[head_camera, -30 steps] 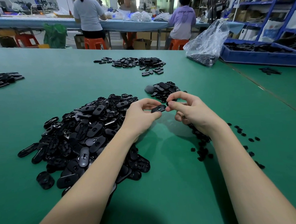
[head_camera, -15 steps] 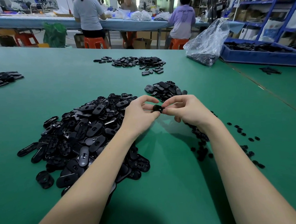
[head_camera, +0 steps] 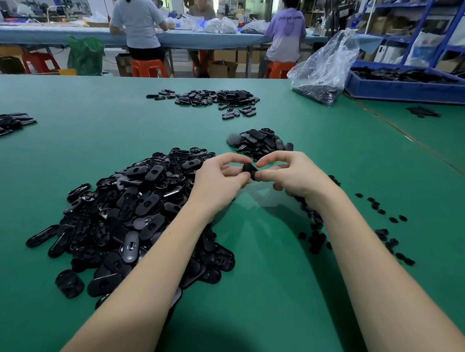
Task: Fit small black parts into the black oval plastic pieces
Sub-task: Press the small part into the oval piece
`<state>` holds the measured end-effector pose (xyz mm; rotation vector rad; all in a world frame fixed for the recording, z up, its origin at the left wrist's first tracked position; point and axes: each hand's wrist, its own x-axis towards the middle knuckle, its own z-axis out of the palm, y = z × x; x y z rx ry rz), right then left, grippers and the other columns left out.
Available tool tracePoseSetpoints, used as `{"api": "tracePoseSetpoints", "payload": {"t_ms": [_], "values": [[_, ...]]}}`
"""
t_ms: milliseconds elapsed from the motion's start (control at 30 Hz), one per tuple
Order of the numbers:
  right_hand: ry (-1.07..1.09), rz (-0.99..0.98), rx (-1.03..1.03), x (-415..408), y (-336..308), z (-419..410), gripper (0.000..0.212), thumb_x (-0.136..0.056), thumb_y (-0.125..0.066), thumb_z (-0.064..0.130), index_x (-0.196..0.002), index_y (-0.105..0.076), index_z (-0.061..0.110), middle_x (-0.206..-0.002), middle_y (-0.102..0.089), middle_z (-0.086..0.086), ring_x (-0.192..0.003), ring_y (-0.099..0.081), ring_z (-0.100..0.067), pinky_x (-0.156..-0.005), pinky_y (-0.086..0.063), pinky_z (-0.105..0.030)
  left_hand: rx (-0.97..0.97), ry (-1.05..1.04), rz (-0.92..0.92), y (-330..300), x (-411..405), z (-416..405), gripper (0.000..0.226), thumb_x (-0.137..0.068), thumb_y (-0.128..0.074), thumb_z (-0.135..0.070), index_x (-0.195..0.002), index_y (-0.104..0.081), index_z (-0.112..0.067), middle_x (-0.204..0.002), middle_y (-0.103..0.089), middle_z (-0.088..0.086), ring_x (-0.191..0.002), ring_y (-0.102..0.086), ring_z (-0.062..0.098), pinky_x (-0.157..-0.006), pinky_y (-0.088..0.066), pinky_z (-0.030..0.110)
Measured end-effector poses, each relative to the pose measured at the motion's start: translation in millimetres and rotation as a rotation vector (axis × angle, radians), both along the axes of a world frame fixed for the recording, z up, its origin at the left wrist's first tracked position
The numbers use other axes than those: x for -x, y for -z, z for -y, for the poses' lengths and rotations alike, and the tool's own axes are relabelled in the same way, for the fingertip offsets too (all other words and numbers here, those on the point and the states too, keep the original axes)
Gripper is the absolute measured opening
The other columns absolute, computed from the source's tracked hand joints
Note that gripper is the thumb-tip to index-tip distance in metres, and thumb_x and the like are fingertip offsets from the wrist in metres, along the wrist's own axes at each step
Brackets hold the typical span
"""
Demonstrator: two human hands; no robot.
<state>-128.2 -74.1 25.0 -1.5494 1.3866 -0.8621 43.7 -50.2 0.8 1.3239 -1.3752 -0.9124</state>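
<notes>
Oval piece (head_camera: 249,170): 1 held | left hand (head_camera: 217,180) | right hand (head_camera: 294,176)

Two bare forearms came into view from the bottom edge, one on each side, and no sleeve showed on either up to where the frame cut them off. The left hand (head_camera: 220,180) and the right hand (head_camera: 291,176) wore no gloves. The wrists carried no watch, band or bracelet, and the visible fingers carried no ring. The forearms were slim and smooth. What could be seen of the fingertips was too small to tell anything about the nails.
</notes>
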Motion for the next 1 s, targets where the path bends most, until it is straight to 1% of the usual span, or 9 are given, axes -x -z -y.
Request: {"api": "tracePoseSetpoints", "payload": {"t_ms": [133,300,400,533,633,700,833,900,1000], "values": [[0.031,-0.001,0.000,-2.6,-0.1,-0.5,0.018,-0.083,-0.084,0.021,-0.092,-0.069,0.023,-0.063,-0.060,0.010,-0.039,-0.042,-0.001,-0.039,-0.031,-0.009,0.009,0.002,-0.007,-1.8,0.3,-0.5,0.027,-0.086,-0.070,-0.005,-0.099,-0.078,-0.027,-0.083,-0.078,0.000,-0.079,-0.074,0.012,-0.087,-0.061,0.038],[0.060,0.023,-0.004,-3.8,-1.9,-2.1,0.017,-0.084,-0.083,0.020,-0.091,-0.068,0.023,-0.086,-0.070,-0.004,-0.039,-0.039,-0.002,-0.039,-0.031,-0.010,0.007,0.006,-0.007,-3.3,0.4,-1.3,0.026,-0.086,-0.070,-0.006,-0.100,-0.079,-0.027,-0.085,-0.078,-0.001,-0.080,-0.074,0.011,-0.080,-0.060,0.031],[0.067,0.025,-0.013,-4.9,-2.6,-4.1,0.017,-0.084,-0.083,0.020,-0.092,-0.068,0.023,-0.090,-0.070,-0.006,-0.045,-0.038,-0.006,-0.040,-0.030,-0.011,0.009,0.004,0.001,-3.9,0.3,-1.4,0.026,-0.086,-0.071,-0.008,-0.099,-0.078,-0.030,-0.084,-0.078,-0.002,-0.082,-0.075,0.011,-0.079,-0.060,0.031],[0.095,-0.017,0.021,-5.8,-2.2,-3.5,0.017,-0.082,-0.085,0.024,-0.089,-0.069,0.025,-0.077,-0.065,0.001,-0.040,-0.041,-0.001,-0.039,-0.031,-0.010,0.002,0.006,0.006,-4.2,-0.8,-1.1,0.025,-0.086,-0.072,-0.010,-0.097,-0.077,-0.031,-0.082,-0.078,-0.003,-0.082,-0.075,0.018,-0.082,-0.060,0.043],[0.100,-0.012,0.047,-4.4,-0.5,-2.4,0.019,-0.080,-0.087,0.031,-0.089,-0.071,0.025,-0.073,-0.064,0.007,-0.039,-0.046,0.005,-0.044,-0.034,-0.012,-0.022,0.031,-0.039,-4.0,-1.8,-0.8,0.023,-0.087,-0.070,-0.009,-0.099,-0.076,-0.027,-0.080,-0.078,0.000,-0.078,-0.072,0.016,-0.086,-0.059,0.045],[0.097,0.022,0.045,-2.5,1.2,-2.7,0.021,-0.077,-0.089,0.037,-0.087,-0.074,0.026,-0.076,-0.066,0.007,-0.043,-0.049,0.005,-0.048,-0.037,-0.013,-0.053,0.049,-0.112,-4.5,-2.7,0.3,0.024,-0.089,-0.067,-0.006,-0.102,-0.075,-0.024,-0.081,-0.078,0.005,-0.078,-0.070,0.015,-0.086,-0.059,0.040],[0.065,0.067,0.008,-0.4,4.6,-4.6,0.021,-0.075,-0.088,0.043,-0.080,-0.077,0.027,-0.080,-0.068,0.004,-0.058,-0.046,-0.010,-0.044,-0.035,-0.011,-0.117,0.090,-0.217,-7.0,-3.3,1.5,0.024,-0.089,-0.065,0.002,-0.101,-0.074,-0.017,-0.082,-0.077,0.009,-0.078,-0.070,0.014,-0.081,-0.060,0.025],[0.039,0.062,0.012,-1.0,5.4,-4.8,0.020,-0.077,-0.088,0.041,-0.080,-0.077,0.025,-0.075,-0.070,0.006,-0.056,-0.045,-0.009,-0.045,-0.035,-0.011,-0.143,0.087,-0.270,-7.7,-2.2,-0.2,0.017,-0.088,-0.069,0.003,-0.097,-0.072,-0.011,-0.079,-0.076,0.008,-0.074,-0.071,0.014,-0.075,-0.060,0.022],[0.012,0.054,0.029,-1.3,5.1,-4.1,0.015,-0.081,-0.086,0.034,-0.082,-0.076,0.023,-0.070,-0.067,0.006,-0.048,-0.043,-0.004,-0.045,-0.036,-0.010,-0.162,0.065,-0.304,-7.3,-1.2,-1.2,0.014,-0.087,-0.071,0.005,-0.096,-0.070,-0.006,-0.079,-0.075,0.010,-0.070,-0.071,0.014,-0.072,-0.060,0.021]]}}
